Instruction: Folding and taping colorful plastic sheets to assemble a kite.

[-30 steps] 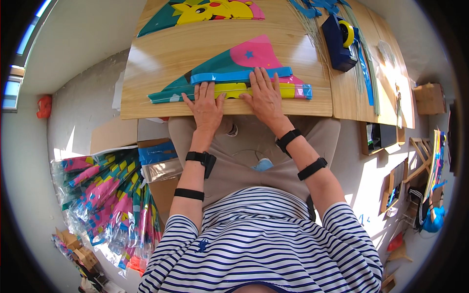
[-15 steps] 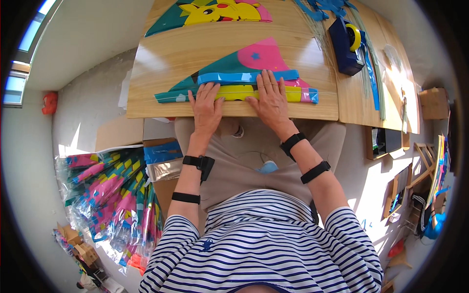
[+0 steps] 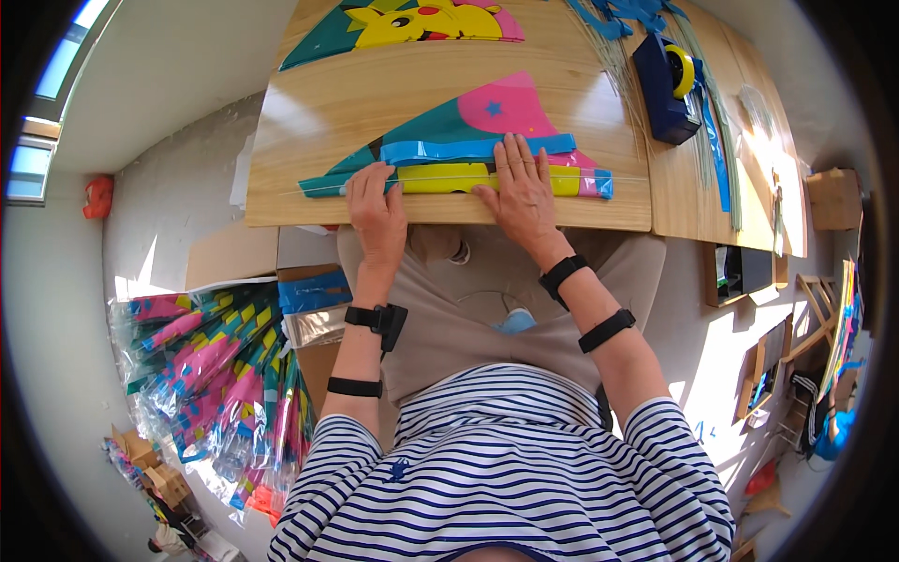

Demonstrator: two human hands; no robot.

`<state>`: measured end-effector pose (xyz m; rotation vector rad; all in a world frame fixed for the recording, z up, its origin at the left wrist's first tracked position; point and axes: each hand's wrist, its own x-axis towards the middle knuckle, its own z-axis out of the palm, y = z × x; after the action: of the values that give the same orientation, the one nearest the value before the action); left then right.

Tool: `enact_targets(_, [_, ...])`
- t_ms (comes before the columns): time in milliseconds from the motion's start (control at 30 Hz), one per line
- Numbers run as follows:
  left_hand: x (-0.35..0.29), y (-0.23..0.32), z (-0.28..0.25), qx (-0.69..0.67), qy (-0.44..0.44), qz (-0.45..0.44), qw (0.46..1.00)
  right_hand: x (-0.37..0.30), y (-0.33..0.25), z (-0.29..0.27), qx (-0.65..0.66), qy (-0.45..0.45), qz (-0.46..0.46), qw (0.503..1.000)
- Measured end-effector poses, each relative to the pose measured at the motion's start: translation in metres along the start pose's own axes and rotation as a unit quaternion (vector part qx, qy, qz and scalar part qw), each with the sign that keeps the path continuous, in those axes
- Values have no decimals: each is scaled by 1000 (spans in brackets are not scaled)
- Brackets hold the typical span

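A folded plastic kite in teal, pink, blue and yellow lies flat near the front edge of the wooden table. My left hand rests palm down on the kite's left part, fingers spread. My right hand presses flat on the yellow and blue strips to the right of the middle. A thin rod runs along the kite's lower edge. Neither hand grips anything.
A second kite with a yellow cartoon figure lies at the table's far side. A blue tape dispenser with yellow tape stands at the right, beside thin rods and blue strips. Bagged folded kites are piled on the floor at my left.
The view has shifted slightly, so the table sits lower in the picture. Both hands stay flat on the kite, the left one having slid a little left along it.
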<state>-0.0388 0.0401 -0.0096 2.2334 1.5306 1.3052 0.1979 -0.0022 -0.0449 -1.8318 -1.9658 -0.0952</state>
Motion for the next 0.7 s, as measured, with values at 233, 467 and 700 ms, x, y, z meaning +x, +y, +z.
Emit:
enact_targets(233, [23,-6,19,53,39,-16,998,0,-1,-1,2,-1,-2,1000])
enact_targets(467, [31,-19,24,25,15,41,999,0,0,-1,11,0,3,1000])
enact_targets(700, [26,-36,26,79,-22,89,993,0,-1,-2,12,0,3,1000])
